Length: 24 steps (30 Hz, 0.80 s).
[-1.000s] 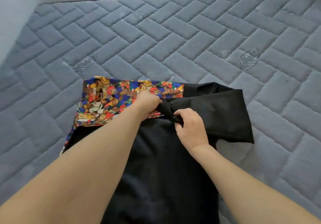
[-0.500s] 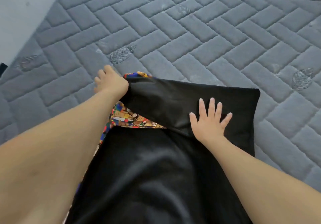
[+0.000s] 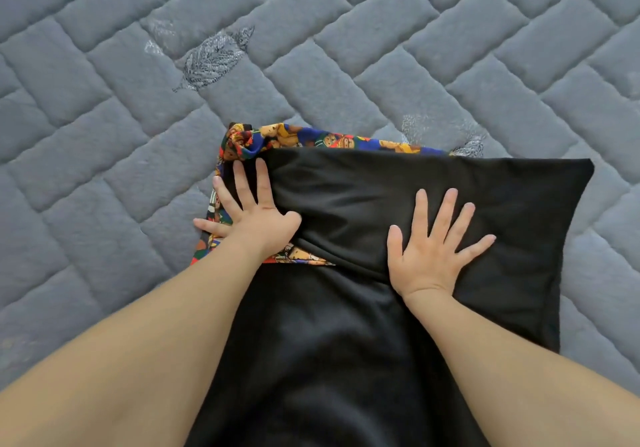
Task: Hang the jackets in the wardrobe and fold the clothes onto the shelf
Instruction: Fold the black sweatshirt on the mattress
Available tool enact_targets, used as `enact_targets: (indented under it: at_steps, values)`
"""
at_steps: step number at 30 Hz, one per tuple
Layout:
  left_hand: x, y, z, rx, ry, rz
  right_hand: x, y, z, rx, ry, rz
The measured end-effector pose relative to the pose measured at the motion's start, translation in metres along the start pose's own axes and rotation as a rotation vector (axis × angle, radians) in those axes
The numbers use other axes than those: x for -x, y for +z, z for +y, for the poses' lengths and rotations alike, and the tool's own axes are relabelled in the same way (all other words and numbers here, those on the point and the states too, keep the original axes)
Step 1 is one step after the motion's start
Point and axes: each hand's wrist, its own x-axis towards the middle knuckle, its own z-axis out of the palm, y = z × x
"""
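Observation:
A black garment with a bright cartoon-print panel lies flat on the grey quilted mattress. A black flap is folded across its upper part, covering most of the print. My left hand lies flat with fingers spread on the flap's left edge, partly over the print. My right hand presses flat with spread fingers on the middle of the folded black flap. The garment's lower part runs out of view at the bottom between my forearms.
The mattress fills the whole view around the garment, with embroidered leaf marks on its surface above the garment. No wardrobe, shelf or other clothes are visible.
My left hand, which gripped the flap's edge half a second ago, has let go and now lies flat on it. The flap has been laid across the print. The view moved closer.

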Motion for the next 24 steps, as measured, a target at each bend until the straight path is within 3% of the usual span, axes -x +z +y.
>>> enact_targets:
  at_steps: [15,20,24]
  values:
    - [0.007,0.001,-0.003,-0.023,0.051,0.044,0.006,-0.007,0.002,-0.028,-0.049,0.059]
    - [0.085,0.052,-0.053,-0.092,0.341,0.287,0.053,-0.019,0.011,-0.101,-0.238,0.029]
    - [0.164,0.101,-0.113,-0.158,0.387,0.264,0.153,-0.02,0.028,-0.104,-0.327,-0.083]
